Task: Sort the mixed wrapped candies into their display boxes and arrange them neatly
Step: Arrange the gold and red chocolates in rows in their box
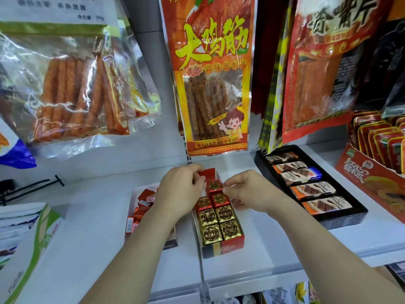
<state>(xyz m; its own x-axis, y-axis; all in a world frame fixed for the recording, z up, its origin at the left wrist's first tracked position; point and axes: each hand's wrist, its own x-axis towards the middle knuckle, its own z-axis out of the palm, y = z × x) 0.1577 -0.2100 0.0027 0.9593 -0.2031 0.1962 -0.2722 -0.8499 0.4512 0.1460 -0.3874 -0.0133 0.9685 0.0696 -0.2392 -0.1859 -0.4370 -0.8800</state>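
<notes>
Both forearms reach far over the white shelf [98, 227]. The left hand [182, 189] pinches a red candy [201, 174] at the far end of the red display box [221, 249]. The right hand [247, 190] curls at its right rim; whether it grips anything I cannot tell. Gold embossed candies [217, 224] fill the near rows.

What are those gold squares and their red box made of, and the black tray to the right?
Gold squares: likely embossed metallic foil wrap; shiny, creased, stamped medallion. Red box: seemingly glossy printed cardboard; thin folded walls. Black tray: probably cardboard or plastic; matte, stiff rim, can't tell which.
</notes>
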